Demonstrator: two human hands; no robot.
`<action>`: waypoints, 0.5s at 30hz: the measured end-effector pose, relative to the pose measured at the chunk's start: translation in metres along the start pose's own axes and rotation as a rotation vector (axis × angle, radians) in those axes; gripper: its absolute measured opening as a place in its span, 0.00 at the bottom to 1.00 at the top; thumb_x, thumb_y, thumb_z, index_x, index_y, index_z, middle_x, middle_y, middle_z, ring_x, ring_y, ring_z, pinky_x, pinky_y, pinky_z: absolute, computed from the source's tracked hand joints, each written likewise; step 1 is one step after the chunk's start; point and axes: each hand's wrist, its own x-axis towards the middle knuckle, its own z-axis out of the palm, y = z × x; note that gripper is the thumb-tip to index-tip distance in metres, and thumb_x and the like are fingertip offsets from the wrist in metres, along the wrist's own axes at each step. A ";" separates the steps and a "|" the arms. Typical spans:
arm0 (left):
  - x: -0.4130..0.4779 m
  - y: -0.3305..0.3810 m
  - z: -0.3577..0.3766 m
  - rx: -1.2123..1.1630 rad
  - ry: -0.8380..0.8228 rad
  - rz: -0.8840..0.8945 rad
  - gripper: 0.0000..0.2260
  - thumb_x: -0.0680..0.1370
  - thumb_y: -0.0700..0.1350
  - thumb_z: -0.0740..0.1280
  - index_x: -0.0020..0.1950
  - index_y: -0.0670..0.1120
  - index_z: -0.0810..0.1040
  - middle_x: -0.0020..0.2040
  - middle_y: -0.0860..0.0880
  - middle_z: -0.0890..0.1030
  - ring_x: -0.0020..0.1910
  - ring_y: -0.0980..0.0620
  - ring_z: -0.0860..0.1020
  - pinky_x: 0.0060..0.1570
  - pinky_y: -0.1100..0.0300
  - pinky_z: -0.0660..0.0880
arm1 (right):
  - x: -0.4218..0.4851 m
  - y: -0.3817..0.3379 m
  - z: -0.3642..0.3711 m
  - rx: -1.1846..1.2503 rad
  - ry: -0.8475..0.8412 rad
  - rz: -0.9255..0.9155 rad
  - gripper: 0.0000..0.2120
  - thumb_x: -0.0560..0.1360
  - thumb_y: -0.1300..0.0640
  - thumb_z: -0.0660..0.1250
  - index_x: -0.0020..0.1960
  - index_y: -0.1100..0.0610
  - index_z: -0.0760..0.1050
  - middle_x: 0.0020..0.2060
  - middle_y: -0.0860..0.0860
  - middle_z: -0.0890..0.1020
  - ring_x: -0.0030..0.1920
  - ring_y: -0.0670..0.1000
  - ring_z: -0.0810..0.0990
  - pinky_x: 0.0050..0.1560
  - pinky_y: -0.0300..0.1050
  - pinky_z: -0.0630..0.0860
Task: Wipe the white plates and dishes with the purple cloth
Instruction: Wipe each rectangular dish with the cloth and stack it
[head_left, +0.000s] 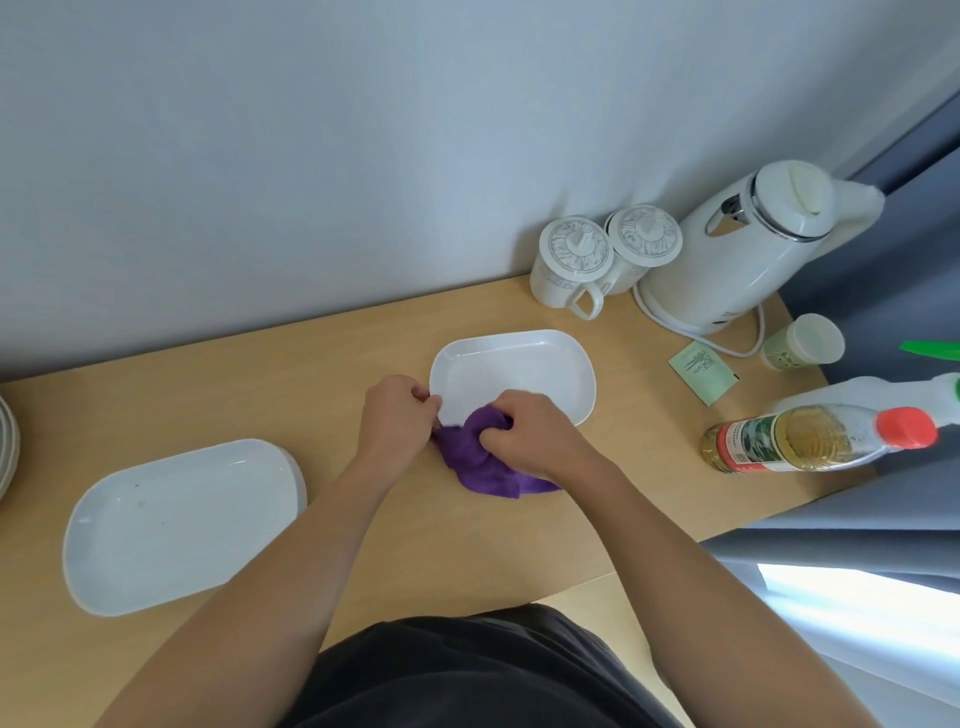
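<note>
Both forearms extend forward from the lower edge of the view and converge over the middle of the worktop (332, 343).

Left hand (400, 415): knuckles up, wrist straight. Its fingers (425, 401) are curled and pinch the near-left rim of the white dish (519, 371), holding it flat on the worktop.

Right hand (527, 431): palm down, wrist slightly bent inward. Its fingers (501, 413) are closed round a bunched fold of the purple cloth (470, 460). The gripped part of the cloth lies over the near rim of the dish; the rest trails toward the person onto the worktop, partly under the right wrist.

The dish is oblong with rounded corners and sits just right of centre. A second white plate (176, 525), larger in view, lies well apart to the left, near the front edge. The rim of a plate stack (7, 447) shows at the far left edge.

Along the right side stand two lidded mugs (571, 270), a white kettle (748, 249) and a bottle of yellow liquid (800, 441) lying on its side.
</note>
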 end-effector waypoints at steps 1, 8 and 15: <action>-0.001 0.000 -0.001 -0.021 -0.014 -0.004 0.06 0.75 0.40 0.69 0.38 0.42 0.81 0.30 0.47 0.83 0.30 0.49 0.83 0.42 0.49 0.83 | -0.005 -0.002 0.001 -0.005 -0.055 -0.012 0.05 0.69 0.59 0.65 0.38 0.62 0.75 0.39 0.57 0.80 0.41 0.58 0.79 0.42 0.57 0.77; -0.019 -0.008 -0.029 0.098 -0.008 0.045 0.13 0.80 0.52 0.64 0.40 0.46 0.80 0.35 0.52 0.84 0.30 0.54 0.82 0.44 0.49 0.82 | -0.032 -0.008 0.030 0.136 -0.104 -0.071 0.08 0.68 0.56 0.64 0.42 0.61 0.75 0.41 0.56 0.79 0.41 0.54 0.77 0.42 0.55 0.75; -0.057 -0.018 -0.078 -0.107 -0.098 0.143 0.13 0.80 0.57 0.65 0.47 0.50 0.84 0.43 0.54 0.85 0.45 0.51 0.82 0.50 0.51 0.79 | -0.036 -0.042 0.039 0.521 0.042 -0.038 0.10 0.73 0.62 0.63 0.51 0.54 0.79 0.43 0.50 0.83 0.41 0.44 0.79 0.43 0.40 0.76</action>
